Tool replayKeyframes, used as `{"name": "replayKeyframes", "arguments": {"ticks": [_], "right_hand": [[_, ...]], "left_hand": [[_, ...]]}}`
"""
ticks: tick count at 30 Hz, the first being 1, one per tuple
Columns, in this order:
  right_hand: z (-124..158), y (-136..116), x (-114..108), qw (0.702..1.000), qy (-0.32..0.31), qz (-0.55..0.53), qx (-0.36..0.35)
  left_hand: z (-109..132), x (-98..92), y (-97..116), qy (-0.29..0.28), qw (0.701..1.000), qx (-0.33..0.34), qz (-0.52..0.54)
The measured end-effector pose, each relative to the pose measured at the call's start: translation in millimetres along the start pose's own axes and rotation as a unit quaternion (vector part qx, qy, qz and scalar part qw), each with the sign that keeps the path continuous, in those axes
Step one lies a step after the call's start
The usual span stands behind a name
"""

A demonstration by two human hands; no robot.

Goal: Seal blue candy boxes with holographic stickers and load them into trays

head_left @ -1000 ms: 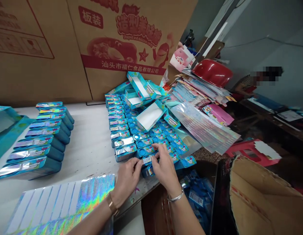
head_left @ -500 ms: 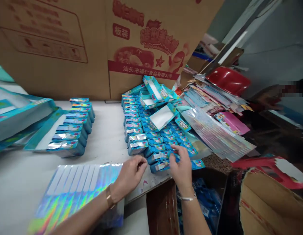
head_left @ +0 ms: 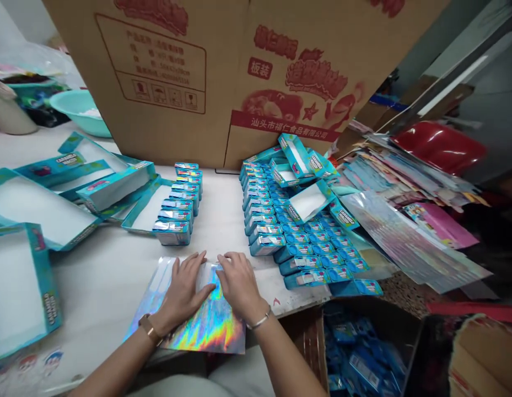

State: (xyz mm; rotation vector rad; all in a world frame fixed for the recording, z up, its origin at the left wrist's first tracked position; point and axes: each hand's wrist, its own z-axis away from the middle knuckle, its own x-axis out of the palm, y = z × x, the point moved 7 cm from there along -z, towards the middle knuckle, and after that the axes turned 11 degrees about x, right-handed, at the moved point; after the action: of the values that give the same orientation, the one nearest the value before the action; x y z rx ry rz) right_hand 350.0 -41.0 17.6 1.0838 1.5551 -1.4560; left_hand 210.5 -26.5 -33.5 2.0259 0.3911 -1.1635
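A shiny holographic sheet (head_left: 216, 333) with pale strips lies at the table's front edge. My left hand (head_left: 185, 292) rests on its left and middle part, fingers stretched out and thumb apart. Beside it my right hand (head_left: 241, 284) touches the sheet's upper right part, fingers extended with the tips near its far edge. Neither hand grips anything that I can see. Past my left hand stands a row of small blue boxes (head_left: 175, 234) with silvery strips on top. To the right of my hands sits a larger block of similar blue boxes (head_left: 301, 252), several rows deep.
Shallow blue trays (head_left: 41, 207) lie at the left, and more small trays (head_left: 309, 201) rest on the box block. A large carton (head_left: 218, 132) stands behind. An open carton of blue packs (head_left: 363, 358) is below right. Glossy sheets (head_left: 404, 237) lie at the right.
My right hand has left the blue boxes and moved left onto the holographic sheet. My left hand has opened from a pinch and lies on the sheet. The view has turned left.
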Motion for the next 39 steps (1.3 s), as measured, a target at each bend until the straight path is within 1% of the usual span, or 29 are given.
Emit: {"name": "replayKeyframes", "arguments": {"ticks": [2,4,10,16,22,24,26,27,29,31,32,34,36,38,39], "right_hand": [[-6,-3,12,0.999,-0.005,0.030,-0.011],[-5,-4,18,0.998,0.002,0.059,-0.020],[9,-8,25,0.991,0.032,0.110,-0.068],[12,-5,28,0.990,0.041,0.099,-0.089],[7,-14,29,0.992,0.066,0.056,-0.094],[6,-15,20,0.996,0.070,0.011,-0.061],[7,-10,3,0.992,0.072,-0.108,0.003],[9,-5,-8,0.979,0.072,-0.186,0.040],[13,8,-30,0.938,0.072,-0.322,0.103],[16,23,-51,0.902,0.070,-0.399,0.147],[18,31,-60,0.889,0.066,-0.422,0.164],[19,48,-75,0.868,0.053,-0.456,0.188],[20,65,-86,0.851,0.042,-0.482,0.205],[22,81,-95,0.841,0.044,-0.493,0.220],[23,89,-99,0.840,0.050,-0.490,0.226]], "left_hand": [[-1,-2.7,1,0.010,1.000,-0.009,0.017],[-1,-4.4,0,0.013,0.999,-0.014,0.028],[1,-3.0,-4,0.015,0.998,-0.025,0.056],[-1,-3.5,-2,0.018,0.998,-0.020,0.059],[1,-0.4,-5,0.022,0.998,-0.024,0.058],[2,0.8,-9,0.025,0.997,-0.029,0.065],[3,0.2,-13,0.027,0.995,-0.039,0.088],[3,-1.0,-16,0.028,0.993,-0.048,0.104],[0,-6.1,-17,0.033,0.985,-0.075,0.152],[-8,-13.0,-12,0.044,0.965,-0.109,0.233],[-14,-15.9,-6,0.050,0.949,-0.124,0.284],[-29,-17.4,14,0.050,0.905,-0.150,0.395],[-48,-11.7,40,0.028,0.862,-0.168,0.478],[-66,0.0,64,-0.004,0.837,-0.178,0.517],[-75,6.9,75,-0.017,0.835,-0.178,0.521]]}}
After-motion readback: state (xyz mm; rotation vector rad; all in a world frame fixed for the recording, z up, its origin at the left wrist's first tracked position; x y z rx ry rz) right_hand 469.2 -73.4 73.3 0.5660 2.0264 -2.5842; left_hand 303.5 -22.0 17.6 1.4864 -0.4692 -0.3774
